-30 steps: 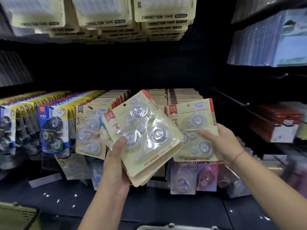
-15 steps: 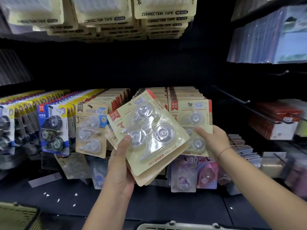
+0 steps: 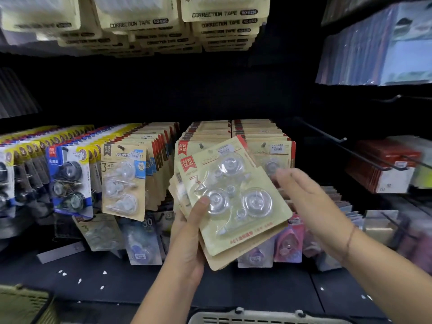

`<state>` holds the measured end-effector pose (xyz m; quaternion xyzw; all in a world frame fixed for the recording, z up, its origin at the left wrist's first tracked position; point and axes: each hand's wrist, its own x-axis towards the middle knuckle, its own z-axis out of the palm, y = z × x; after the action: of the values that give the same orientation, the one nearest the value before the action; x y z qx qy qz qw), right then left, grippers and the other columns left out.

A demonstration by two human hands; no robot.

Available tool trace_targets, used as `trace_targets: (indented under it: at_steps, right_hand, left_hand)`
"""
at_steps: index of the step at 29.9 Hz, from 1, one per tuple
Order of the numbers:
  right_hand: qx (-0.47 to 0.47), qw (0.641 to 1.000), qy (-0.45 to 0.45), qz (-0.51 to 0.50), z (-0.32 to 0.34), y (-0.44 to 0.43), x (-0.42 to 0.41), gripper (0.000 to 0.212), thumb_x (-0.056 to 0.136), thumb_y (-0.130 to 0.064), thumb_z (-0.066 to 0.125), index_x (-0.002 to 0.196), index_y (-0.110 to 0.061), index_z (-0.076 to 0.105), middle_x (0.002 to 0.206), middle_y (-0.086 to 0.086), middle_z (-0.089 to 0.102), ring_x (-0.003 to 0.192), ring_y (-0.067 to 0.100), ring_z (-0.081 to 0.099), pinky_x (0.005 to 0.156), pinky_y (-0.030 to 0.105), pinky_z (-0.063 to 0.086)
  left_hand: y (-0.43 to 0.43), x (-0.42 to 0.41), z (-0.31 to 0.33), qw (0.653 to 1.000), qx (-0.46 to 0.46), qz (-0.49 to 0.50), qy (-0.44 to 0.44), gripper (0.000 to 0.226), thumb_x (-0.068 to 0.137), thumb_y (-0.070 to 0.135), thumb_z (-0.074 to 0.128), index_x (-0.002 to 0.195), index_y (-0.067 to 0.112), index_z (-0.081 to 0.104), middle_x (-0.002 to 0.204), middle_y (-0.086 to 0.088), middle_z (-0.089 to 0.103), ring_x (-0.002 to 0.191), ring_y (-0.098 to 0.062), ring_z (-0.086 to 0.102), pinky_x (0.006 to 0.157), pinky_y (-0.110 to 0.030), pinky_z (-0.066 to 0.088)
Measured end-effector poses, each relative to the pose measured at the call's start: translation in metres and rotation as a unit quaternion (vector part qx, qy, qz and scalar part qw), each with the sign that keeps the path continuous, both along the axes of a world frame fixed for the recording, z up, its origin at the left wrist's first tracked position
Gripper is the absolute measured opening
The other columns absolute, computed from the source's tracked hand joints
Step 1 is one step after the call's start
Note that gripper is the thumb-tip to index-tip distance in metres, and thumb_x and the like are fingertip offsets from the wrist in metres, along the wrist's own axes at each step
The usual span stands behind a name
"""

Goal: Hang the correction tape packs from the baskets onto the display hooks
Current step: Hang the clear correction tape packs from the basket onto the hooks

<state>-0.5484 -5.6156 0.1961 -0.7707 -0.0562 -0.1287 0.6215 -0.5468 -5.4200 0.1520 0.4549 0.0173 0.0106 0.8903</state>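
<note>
Left hand (image 3: 187, 242) holds a stack of correction tape packs (image 3: 236, 199); right hand (image 3: 311, 202) hovers loose beside it.

The left hand grips the stack from below, thumb pressed on the top pack's clear blister, the cards tilted to the right. The right hand is blurred, its fingers relaxed and holding nothing, just beside the stack's right edge and in front of a row of hanging packs (image 3: 271, 155) on a display hook (image 3: 263, 144). At the bottom edge a pale basket (image 3: 257, 318) shows only its rim, and a green basket (image 3: 21, 302) peeks in at the lower left. Their contents are out of view.
</note>
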Motion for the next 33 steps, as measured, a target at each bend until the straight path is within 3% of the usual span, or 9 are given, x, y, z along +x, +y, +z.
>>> trace_targets:
  at_steps: [4,6,10,14,17,22,26,30,33]
  right_hand:
    - [-0.053,0.998,0.027,-0.007,0.002,0.018,-0.009,0.058,0.059,-0.068,0.069,0.106,-0.038,0.055,0.098,-0.017,0.068,0.086,-0.002,0.066,0.079,0.028,0.054]
    - [-0.042,0.998,0.033,-0.032,-0.003,0.023,-0.008,0.054,0.063,-0.050,0.082,0.106,-0.033,0.054,0.097,-0.012,0.067,0.085,0.003,0.067,0.077,0.033,0.057]
    - [0.025,0.998,0.032,-0.038,-0.008,0.025,-0.001,0.051,0.065,-0.031,0.088,0.105,-0.022,0.056,0.097,-0.005,0.069,0.088,0.014,0.069,0.082,0.038,0.057]
    - [0.167,0.985,0.031,-0.004,-0.009,0.021,0.007,0.053,0.057,-0.024,0.085,0.101,-0.013,0.057,0.086,0.000,0.074,0.075,0.014,0.072,0.062,0.029,0.058]
    - [0.224,0.974,0.029,0.005,-0.008,0.011,0.013,0.058,0.056,-0.028,0.081,0.105,-0.008,0.058,0.091,0.004,0.075,0.080,0.019,0.073,0.064,0.032,0.058]
    - [0.206,0.978,0.005,-0.016,-0.011,-0.008,0.025,0.045,0.066,-0.033,0.076,0.102,-0.011,0.063,0.099,0.008,0.075,0.085,0.023,0.073,0.067,0.035,0.057]
    - [0.178,0.983,0.011,-0.036,-0.021,-0.014,0.033,0.026,0.084,-0.024,0.072,0.105,-0.010,0.067,0.101,0.009,0.075,0.094,0.031,0.071,0.083,0.050,0.057]
    - [0.146,0.987,0.013,-0.062,-0.031,-0.010,0.035,0.021,0.086,-0.021,0.072,0.103,-0.012,0.067,0.103,0.012,0.073,0.099,0.034,0.069,0.091,0.057,0.052]
    - [0.136,0.988,0.009,-0.076,-0.035,-0.005,0.035,0.012,0.086,-0.017,0.072,0.097,-0.016,0.069,0.097,0.006,0.075,0.096,0.031,0.070,0.090,0.053,0.054]
  left_hand:
    - [-0.006,0.000,-0.004,1.000,-0.006,0.014,-0.004,0.072,0.074,0.025,0.085,0.139,0.016,0.056,0.122,-0.013,0.072,0.109,-0.033,0.071,0.078,-0.041,0.063]
    - [-0.007,0.000,-0.005,1.000,-0.006,0.024,-0.008,0.084,0.063,0.031,0.088,0.139,0.016,0.056,0.122,-0.012,0.073,0.108,-0.031,0.072,0.078,-0.041,0.063]
    - [-0.006,0.000,-0.003,0.999,-0.051,0.000,-0.017,0.108,0.036,0.040,0.103,0.132,0.016,0.060,0.119,-0.014,0.073,0.104,-0.030,0.074,0.068,-0.037,0.062]
    - [0.000,0.002,-0.006,0.999,-0.034,0.019,-0.022,0.071,0.065,0.027,0.085,0.131,0.017,0.061,0.118,-0.013,0.074,0.101,-0.028,0.075,0.065,-0.036,0.062]
    - [0.008,0.006,-0.006,0.998,-0.011,0.059,-0.012,0.070,0.062,0.021,0.083,0.129,0.018,0.063,0.113,-0.009,0.076,0.098,-0.027,0.075,0.065,-0.038,0.062]
    - [0.033,0.010,0.004,0.986,-0.035,0.161,-0.010,0.068,0.061,0.027,0.084,0.127,0.020,0.066,0.111,-0.006,0.077,0.099,-0.027,0.075,0.082,-0.051,0.062]
    - [0.048,0.012,0.009,0.972,-0.060,0.226,-0.018,0.063,0.067,0.025,0.082,0.128,0.024,0.065,0.109,0.002,0.078,0.097,-0.020,0.076,0.072,-0.041,0.063]
    - [0.051,0.012,0.012,0.967,-0.069,0.243,-0.020,0.067,0.070,0.024,0.081,0.134,0.020,0.061,0.123,-0.003,0.073,0.110,-0.026,0.071,0.095,-0.052,0.056]
    - [0.051,0.013,0.013,0.967,-0.079,0.243,-0.022,0.058,0.077,0.021,0.080,0.132,0.022,0.062,0.121,-0.002,0.074,0.108,-0.024,0.072,0.097,-0.054,0.055]
